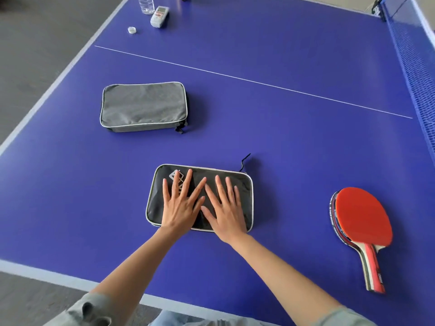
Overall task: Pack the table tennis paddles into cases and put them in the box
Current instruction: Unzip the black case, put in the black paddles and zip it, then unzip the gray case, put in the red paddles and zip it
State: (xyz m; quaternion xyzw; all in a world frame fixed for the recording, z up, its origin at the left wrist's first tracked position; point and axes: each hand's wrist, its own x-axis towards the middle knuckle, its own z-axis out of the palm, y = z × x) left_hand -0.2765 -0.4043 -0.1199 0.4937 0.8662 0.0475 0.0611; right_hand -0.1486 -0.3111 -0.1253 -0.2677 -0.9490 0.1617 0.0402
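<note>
A black paddle case with a pale trim and a white logo lies flat near the front of the blue table. My left hand and my right hand both rest flat on its top, fingers straight and spread. A grey paddle case lies zipped further back on the left. Stacked paddles with a red rubber face on top lie to the right, handles toward the front edge. No box is in view.
The blue table tennis table has a white centre line, and its net runs along the right. At the far left corner stand a clear bottle, a small white device and a bottle cap.
</note>
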